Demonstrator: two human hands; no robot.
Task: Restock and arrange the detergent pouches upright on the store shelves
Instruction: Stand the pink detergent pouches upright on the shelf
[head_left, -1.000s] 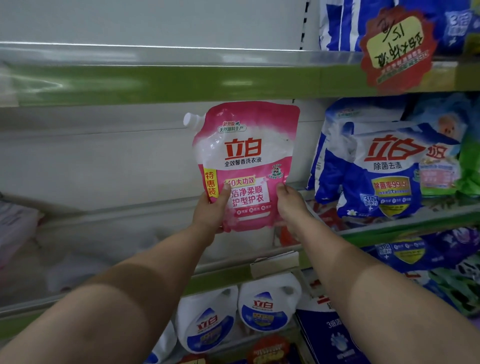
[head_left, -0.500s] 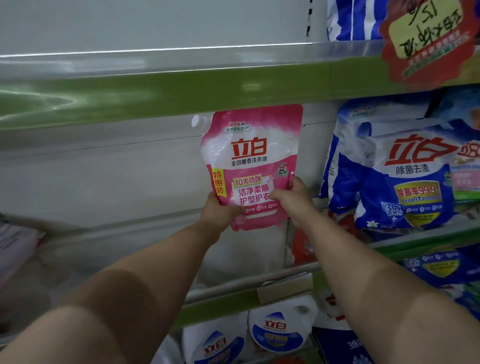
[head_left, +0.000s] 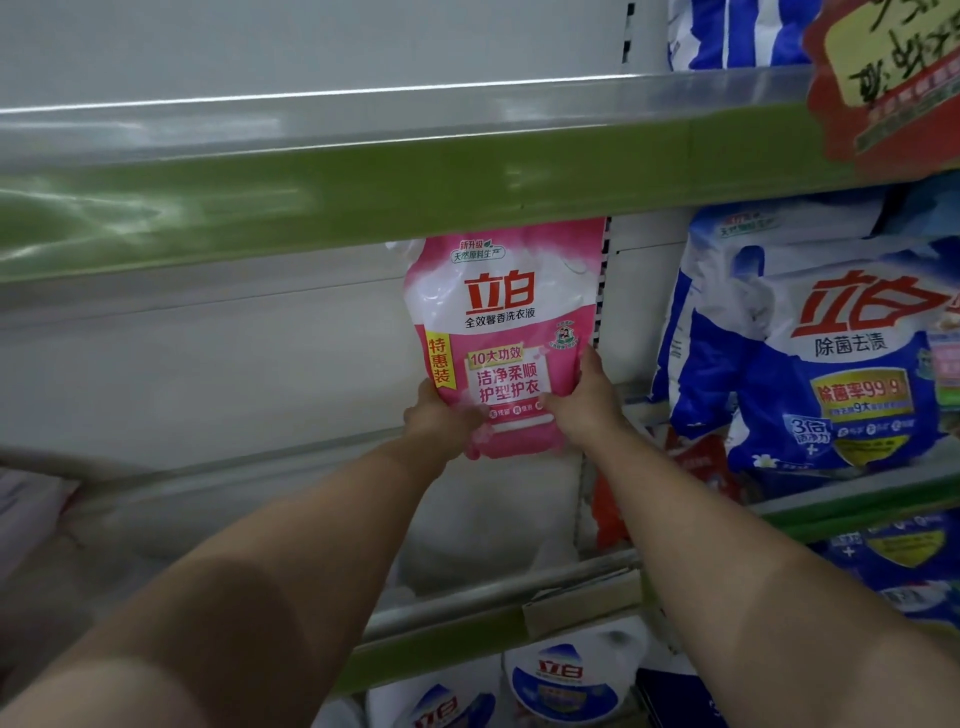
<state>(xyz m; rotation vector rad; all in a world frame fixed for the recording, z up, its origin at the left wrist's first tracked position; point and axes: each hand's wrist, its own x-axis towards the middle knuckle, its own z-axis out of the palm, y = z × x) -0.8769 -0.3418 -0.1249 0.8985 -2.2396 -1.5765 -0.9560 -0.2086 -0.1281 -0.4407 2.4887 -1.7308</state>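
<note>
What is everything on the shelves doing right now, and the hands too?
Pink pouch: upright, held up at the shelf, top hidden behind the green shelf edge.
Left hand: grips the pouch's lower left.
Right hand: grips the pouch's lower right.
Blue bags: leaning on the right shelf.
White jugs: standing on the shelf below.

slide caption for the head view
Both hands hold a pink pouch upright beside blue bags.

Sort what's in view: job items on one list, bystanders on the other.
Job:
pink pouch, upright
left hand and right hand, gripping its lower corners
shelf behind it

Bystanders:
blue bags
white jugs below
red price tag
</note>
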